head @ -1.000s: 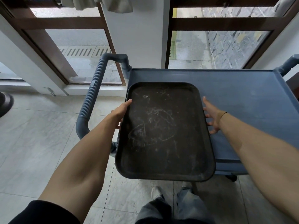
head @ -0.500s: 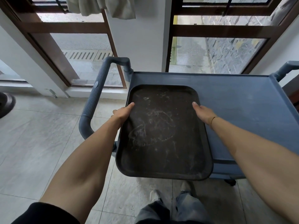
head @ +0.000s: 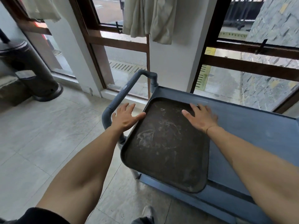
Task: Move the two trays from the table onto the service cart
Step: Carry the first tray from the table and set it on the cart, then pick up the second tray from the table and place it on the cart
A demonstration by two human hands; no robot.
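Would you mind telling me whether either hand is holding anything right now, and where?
Nothing is gripped. The left hand lies open against the tray's left rim; the right hand rests flat, open, over its right side.

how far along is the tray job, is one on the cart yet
One dark tray lies on the blue service cart's top shelf at its handle end, its near edge overhanging slightly. In hand: both hands are open, the left hand at the tray's left rim, the right hand over its far right part, neither gripping. Left: only one tray is visible, so the second, out of view, appears still to move.
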